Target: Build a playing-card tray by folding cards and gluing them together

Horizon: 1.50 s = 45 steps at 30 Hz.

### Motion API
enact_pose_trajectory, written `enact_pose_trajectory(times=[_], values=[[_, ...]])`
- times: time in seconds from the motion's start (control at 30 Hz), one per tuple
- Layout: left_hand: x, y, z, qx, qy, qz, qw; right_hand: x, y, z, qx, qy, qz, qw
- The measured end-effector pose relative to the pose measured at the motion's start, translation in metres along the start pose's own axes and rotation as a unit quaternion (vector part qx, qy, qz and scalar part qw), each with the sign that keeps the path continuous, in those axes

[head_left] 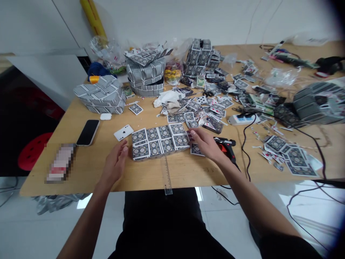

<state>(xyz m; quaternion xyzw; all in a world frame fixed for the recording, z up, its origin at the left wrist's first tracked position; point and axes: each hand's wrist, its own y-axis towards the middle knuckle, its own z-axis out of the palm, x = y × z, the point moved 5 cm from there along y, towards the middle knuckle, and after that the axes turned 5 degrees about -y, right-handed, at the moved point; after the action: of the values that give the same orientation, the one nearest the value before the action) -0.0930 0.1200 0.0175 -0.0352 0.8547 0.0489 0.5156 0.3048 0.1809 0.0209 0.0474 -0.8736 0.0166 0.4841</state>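
A flat, box-like panel of patterned playing cards (159, 141) lies on the table in front of me. To its left is my left hand (115, 163), open, fingers loosely bent, apart from the panel's near corner. My right hand (206, 144) is at the panel's right end with its fingers stretched toward it; whether they touch it I cannot tell. Beneath that hand a loose card (196, 149) lies face down. An ace of clubs (124, 132) rests face up beyond my left hand. From under the panel's near edge a clear ruler (167, 178) sticks out.
A glue gun (226, 147) lies right of my right hand, its cord near a white power strip (241, 118). Loose cards (215, 106) are heaped behind. Woven card baskets (101, 95) stand at the back left. A phone (88, 132) lies at left.
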Motion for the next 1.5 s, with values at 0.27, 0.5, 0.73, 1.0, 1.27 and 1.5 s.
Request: enact_pose_trajectory(times=[0.27, 0.5, 0.73, 1.0, 1.27, 1.5], values=[[-0.013, 0.014, 0.021, 0.015, 0.031, -0.029, 0.999, -0.002, 0.007, 0.017, 0.076, -0.058, 0.076, 0.993], [-0.01, 0.013, 0.031, 0.008, -0.081, -0.045, 0.996, 0.007, 0.002, 0.019, 0.076, -0.038, 0.065, 0.994], [-0.017, 0.008, 0.031, 0.016, -0.139, -0.048, 0.989, 0.021, -0.006, 0.021, 0.086, 0.04, 0.083, 0.992], [-0.046, 0.003, 0.02, -0.048, -0.156, 0.012, 0.987, 0.037, -0.01, 0.018, 0.017, 0.17, 0.082, 0.982], [-0.047, 0.002, 0.009, -0.079, -0.227, 0.102, 0.965, 0.039, -0.014, 0.017, -0.054, 0.259, 0.045, 0.963], [-0.018, -0.008, 0.01, -0.073, -0.32, 0.084, 0.941, 0.045, -0.029, 0.03, -0.032, 0.296, 0.021, 0.954]])
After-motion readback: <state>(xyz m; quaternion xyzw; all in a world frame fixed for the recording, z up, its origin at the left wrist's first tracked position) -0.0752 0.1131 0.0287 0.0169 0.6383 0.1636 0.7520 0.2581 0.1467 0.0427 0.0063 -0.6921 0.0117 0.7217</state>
